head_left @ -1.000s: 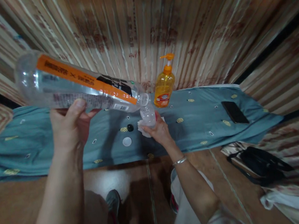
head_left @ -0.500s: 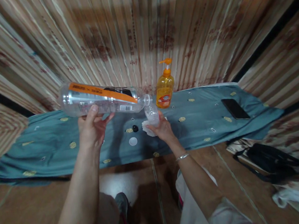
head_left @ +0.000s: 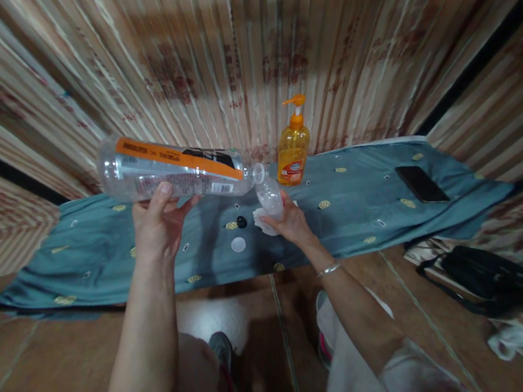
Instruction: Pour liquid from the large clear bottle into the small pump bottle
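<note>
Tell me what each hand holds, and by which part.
The left hand holds the large bottle by its labelled body; the right hand holds the small bottle by its lower body.

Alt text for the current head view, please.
The left hand holds a large bottle sideways, its mouth at that of a small bottle in the right hand. On the teal cloth: a pump bottle, black cap, white disc and phone.

A teal cloth [head_left: 355, 201] with yellow pineapples covers the long table. Near its far edge stands an orange pump bottle [head_left: 293, 155]. A phone [head_left: 421, 183] lies toward the right end; around the middle are white tissue [head_left: 259, 220], a black cap [head_left: 242, 222] and a white disc [head_left: 238, 244].
</note>
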`<state>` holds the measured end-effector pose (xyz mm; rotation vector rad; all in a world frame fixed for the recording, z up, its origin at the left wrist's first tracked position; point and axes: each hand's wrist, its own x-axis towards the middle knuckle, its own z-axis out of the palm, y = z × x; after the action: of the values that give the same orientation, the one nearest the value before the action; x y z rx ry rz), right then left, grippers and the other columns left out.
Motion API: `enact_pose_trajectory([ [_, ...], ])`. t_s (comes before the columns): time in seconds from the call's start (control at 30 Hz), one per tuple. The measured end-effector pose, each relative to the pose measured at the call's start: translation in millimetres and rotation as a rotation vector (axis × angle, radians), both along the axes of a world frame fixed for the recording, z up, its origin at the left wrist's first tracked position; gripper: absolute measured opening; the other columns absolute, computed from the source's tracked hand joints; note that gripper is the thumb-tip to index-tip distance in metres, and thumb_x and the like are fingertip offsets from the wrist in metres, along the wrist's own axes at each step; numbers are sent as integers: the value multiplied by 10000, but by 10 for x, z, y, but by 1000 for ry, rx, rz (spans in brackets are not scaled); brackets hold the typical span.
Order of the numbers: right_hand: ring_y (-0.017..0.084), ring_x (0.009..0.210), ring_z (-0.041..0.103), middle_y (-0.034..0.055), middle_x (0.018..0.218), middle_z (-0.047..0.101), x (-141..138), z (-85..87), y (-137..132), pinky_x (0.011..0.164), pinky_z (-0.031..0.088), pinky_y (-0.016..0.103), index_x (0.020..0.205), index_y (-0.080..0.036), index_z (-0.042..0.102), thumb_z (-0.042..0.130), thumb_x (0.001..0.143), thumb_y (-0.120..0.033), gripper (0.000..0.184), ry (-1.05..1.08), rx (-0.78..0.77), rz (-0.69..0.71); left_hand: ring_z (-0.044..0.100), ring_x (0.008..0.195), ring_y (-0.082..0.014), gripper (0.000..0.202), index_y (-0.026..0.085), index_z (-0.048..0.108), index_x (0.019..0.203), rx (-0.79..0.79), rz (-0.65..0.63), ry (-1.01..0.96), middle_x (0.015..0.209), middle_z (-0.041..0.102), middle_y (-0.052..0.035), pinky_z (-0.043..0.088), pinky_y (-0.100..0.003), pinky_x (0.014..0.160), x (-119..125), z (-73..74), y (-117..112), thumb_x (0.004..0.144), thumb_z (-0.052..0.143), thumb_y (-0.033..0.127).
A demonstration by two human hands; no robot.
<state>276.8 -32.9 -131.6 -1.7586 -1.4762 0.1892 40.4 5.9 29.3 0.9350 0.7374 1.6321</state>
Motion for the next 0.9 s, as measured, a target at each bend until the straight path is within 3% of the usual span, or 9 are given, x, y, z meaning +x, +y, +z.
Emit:
enact_pose_trajectory([
  [0.4, 353, 1239, 718, 196, 1354, 724, 5, -27, -5, 1002, 598, 474, 1448, -166, 480, 808, 806, -547, 816, -4, 25, 5, 708, 792, -166, 532, 179, 675, 717, 62, -12, 40, 830, 756, -1, 677, -413, 782, -25, -26, 27, 387, 1036, 387],
  [0.63, 352, 1231, 720, 209, 1356, 719, 5, -22, -7, 1015, 590, 467, 1475, -142, 454, 820, 793, -548, 874, 6, 28, 10, 715, 813, -184, 515, 193, 710, 847, 106, -23, 62, 854, 754, -10, 664, -468, 848, -43, -70, 52, 483, 1015, 391],
  [0.9, 378, 1243, 712, 235, 1382, 701, 22, -50, 2, 1005, 594, 499, 1506, -123, 408, 820, 786, -563, 939, -22, -1, 10, 710, 795, -169, 497, 204, 702, 821, 127, 4, 50, 834, 750, 14, 648, -485, 903, -19, -40, 34, 474, 1016, 372],
])
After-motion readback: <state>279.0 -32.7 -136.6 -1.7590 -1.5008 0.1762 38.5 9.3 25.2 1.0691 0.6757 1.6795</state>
